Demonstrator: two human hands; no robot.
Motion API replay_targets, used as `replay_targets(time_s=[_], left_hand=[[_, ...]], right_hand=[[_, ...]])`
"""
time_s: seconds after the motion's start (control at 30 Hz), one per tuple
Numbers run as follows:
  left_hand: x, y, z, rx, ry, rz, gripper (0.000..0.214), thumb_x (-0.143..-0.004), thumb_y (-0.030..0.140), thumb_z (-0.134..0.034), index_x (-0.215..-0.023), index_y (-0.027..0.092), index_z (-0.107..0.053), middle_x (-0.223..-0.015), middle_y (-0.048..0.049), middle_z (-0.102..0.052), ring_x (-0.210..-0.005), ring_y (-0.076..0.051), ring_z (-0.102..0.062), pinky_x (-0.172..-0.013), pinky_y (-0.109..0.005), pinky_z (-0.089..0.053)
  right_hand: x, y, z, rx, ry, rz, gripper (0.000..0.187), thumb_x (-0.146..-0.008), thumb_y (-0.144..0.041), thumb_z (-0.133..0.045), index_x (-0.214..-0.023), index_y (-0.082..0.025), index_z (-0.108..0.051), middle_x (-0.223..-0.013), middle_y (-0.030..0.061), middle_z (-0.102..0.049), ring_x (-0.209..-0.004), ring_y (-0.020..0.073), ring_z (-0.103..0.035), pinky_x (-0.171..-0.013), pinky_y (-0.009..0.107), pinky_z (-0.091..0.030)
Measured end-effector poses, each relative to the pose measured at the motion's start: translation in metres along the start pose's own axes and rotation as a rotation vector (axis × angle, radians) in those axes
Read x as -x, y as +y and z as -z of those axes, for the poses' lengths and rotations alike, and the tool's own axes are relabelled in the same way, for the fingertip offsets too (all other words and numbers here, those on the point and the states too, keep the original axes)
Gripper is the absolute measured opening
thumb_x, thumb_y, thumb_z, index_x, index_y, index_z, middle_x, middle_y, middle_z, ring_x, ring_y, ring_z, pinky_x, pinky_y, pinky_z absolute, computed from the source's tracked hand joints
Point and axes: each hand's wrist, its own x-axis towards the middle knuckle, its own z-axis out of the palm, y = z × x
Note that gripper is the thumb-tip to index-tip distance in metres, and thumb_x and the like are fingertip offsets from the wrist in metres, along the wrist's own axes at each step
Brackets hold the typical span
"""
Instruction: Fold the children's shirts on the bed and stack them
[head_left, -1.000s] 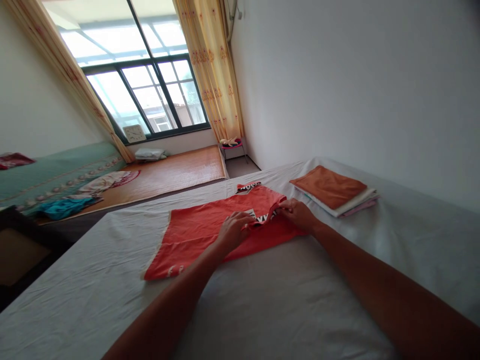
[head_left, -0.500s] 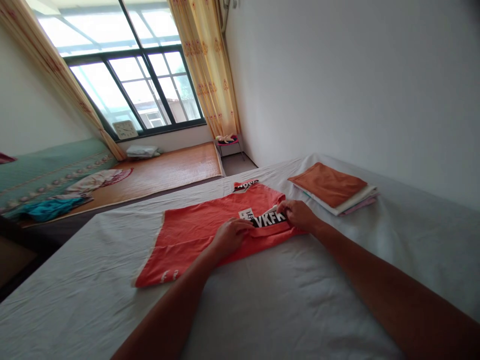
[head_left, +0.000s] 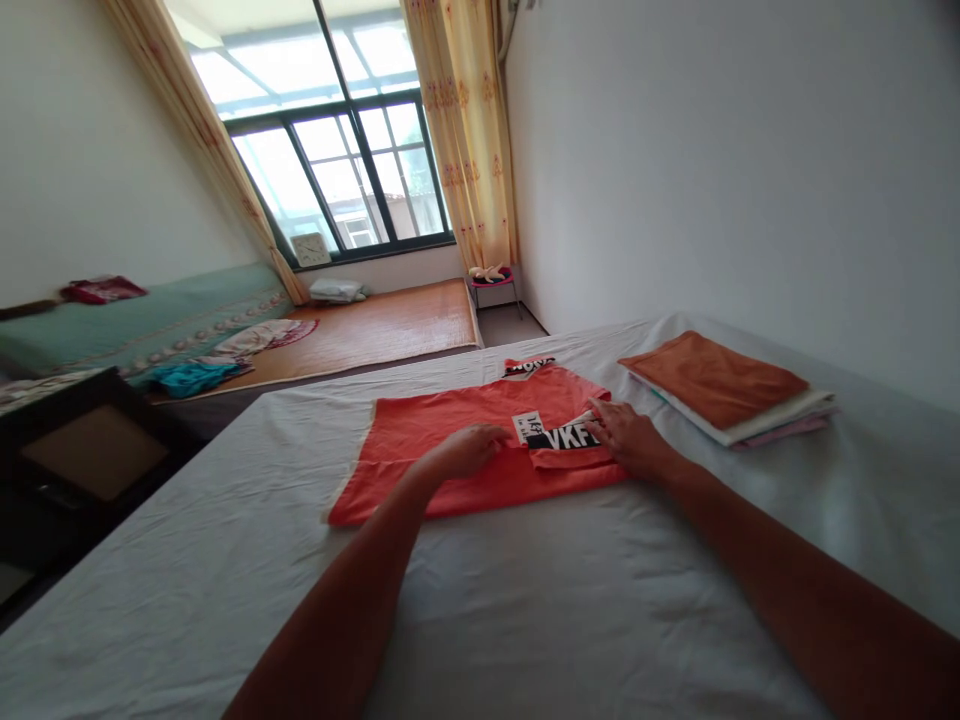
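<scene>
An orange-red T-shirt (head_left: 442,425) lies spread on the grey-white bed sheet (head_left: 517,600). Its near sleeve, which has a black band with white letters, is folded in over the body; the far sleeve sticks out at the back. My right hand (head_left: 630,438) rests on the folded sleeve beside the collar, fingers spread. Over the middle of the shirt is my left hand (head_left: 469,450), its fingers stretched out just left of the printed patch; it grips no cloth. Whether its fingertips touch the fabric is hard to tell.
A stack of folded clothes (head_left: 720,385), rust-orange on top, sits on the bed to the right, near the wall. Beyond the bed's far edge is a low platform with a brown mat (head_left: 397,315). A dark cabinet (head_left: 97,470) stands at the left.
My left hand has come off the sleeve's edge and shifted left. My right hand has loosened its pinch and flattened onto the sleeve. The view has turned left.
</scene>
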Motion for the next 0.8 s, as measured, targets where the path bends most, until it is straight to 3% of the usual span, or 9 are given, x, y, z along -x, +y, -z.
replay_targets(time_s=[0.13, 0.23, 0.37, 0.47, 0.6, 0.7, 0.8], left_hand=[[0.018, -0.027, 0.033, -0.065, -0.188, 0.159, 0.021, -0.075, 0.028, -0.057, -0.091, 0.017, -0.065, -0.083, -0.0021, -0.066, -0.07, -0.015, -0.057, -0.061, -0.024, -0.041], [0.024, -0.032, 0.043, -0.054, -0.275, 0.144, 0.016, -0.074, 0.03, -0.057, -0.079, 0.016, -0.062, -0.071, 0.001, -0.06, -0.061, -0.012, -0.049, -0.055, -0.022, -0.034], [0.022, -0.031, 0.042, -0.054, -0.143, 0.141, 0.017, -0.078, 0.03, -0.05, -0.077, 0.016, -0.059, -0.071, 0.0007, -0.058, -0.064, -0.013, -0.047, -0.058, -0.022, -0.034], [0.02, -0.035, 0.038, -0.087, -0.059, 0.234, 0.02, -0.079, 0.034, -0.049, -0.081, 0.017, -0.06, -0.075, -0.0003, -0.061, -0.066, -0.013, -0.049, -0.058, -0.023, -0.035], [0.031, -0.055, 0.047, -0.08, -0.195, 0.28, 0.022, -0.074, 0.038, -0.055, -0.079, 0.017, -0.061, -0.073, 0.0007, -0.061, -0.064, -0.013, -0.05, -0.057, -0.022, -0.035], [0.05, -0.079, 0.062, -0.07, -0.29, 0.326, 0.014, -0.067, 0.03, -0.06, -0.072, 0.017, -0.06, -0.068, 0.0022, -0.059, -0.062, -0.013, -0.048, -0.056, -0.022, -0.035], [0.073, -0.103, 0.074, -0.107, -0.213, 0.493, 0.009, -0.058, 0.022, -0.064, -0.065, 0.017, -0.061, -0.061, 0.0028, -0.058, -0.058, -0.013, -0.049, -0.057, -0.023, -0.038]], right_hand=[[-0.004, 0.008, 0.007, -0.059, -0.049, -0.039, 0.042, -0.082, -0.033, -0.058, -0.122, -0.02, -0.055, -0.118, 0.0103, -0.063, -0.108, 0.0282, -0.054, -0.087, 0.042, -0.046], [-0.007, 0.004, 0.014, -0.188, -0.018, 0.037, 0.028, -0.082, -0.02, -0.055, -0.109, -0.021, -0.061, -0.106, 0.0065, -0.066, -0.099, 0.0217, -0.059, -0.087, 0.035, -0.047], [-0.013, 0.0, 0.017, -0.234, 0.178, 0.067, 0.027, -0.085, -0.019, -0.049, -0.11, -0.021, -0.059, -0.106, 0.0078, -0.062, -0.099, 0.0209, -0.059, -0.088, 0.033, -0.047], [-0.016, 0.001, 0.014, -0.167, 0.224, 0.035, 0.032, -0.086, -0.022, -0.048, -0.117, -0.019, -0.056, -0.112, 0.0099, -0.061, -0.103, 0.0233, -0.058, -0.09, 0.036, -0.047], [-0.012, -0.006, 0.014, 0.003, 0.191, 0.06, 0.042, -0.088, -0.026, -0.048, -0.129, -0.015, -0.051, -0.127, 0.0143, -0.056, -0.115, 0.0288, -0.05, -0.095, 0.043, -0.044], [-0.006, -0.023, 0.015, 0.033, 0.132, 0.192, 0.043, -0.093, -0.026, -0.038, -0.135, -0.02, -0.047, -0.132, 0.0109, -0.055, -0.121, 0.026, -0.047, -0.099, 0.042, -0.04], [0.002, -0.036, 0.008, -0.005, -0.055, 0.333, 0.044, -0.096, -0.037, -0.034, -0.137, -0.025, -0.046, -0.137, 0.006, -0.053, -0.128, 0.0236, -0.043, -0.105, 0.044, -0.032]])
